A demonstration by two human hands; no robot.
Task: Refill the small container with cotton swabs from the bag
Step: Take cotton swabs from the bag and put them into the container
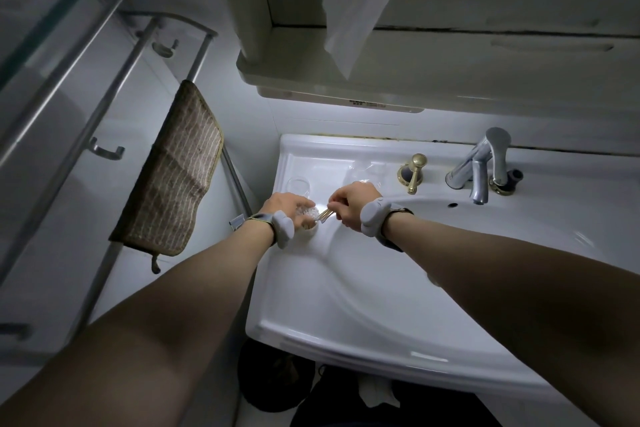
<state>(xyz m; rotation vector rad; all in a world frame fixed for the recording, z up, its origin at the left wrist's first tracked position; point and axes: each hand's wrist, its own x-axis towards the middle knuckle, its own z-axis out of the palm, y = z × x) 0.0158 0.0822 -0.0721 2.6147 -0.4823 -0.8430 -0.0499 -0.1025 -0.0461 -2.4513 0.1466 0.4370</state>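
Below, right hand (pixel 349 203) pinching thin swabs (pixel 323 215), clear round container (pixel 308 215)

Two hands (left (pixel 289 206), right (pixel 349 204)), one small container (pixel 309 218), one swab bundle (pixel 323 215), one clear lid (pixel 299 184), one sink (pixel 346 288), one striped towel (pixel 173 177), two taps: silver (pixel 481 163), brass (pixel 414 172).

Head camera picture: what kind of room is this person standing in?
It looks like a bathroom. There is a white sink with a silver tap, a striped towel hanging on a rail beside it, and a mirror cabinet on the wall above.
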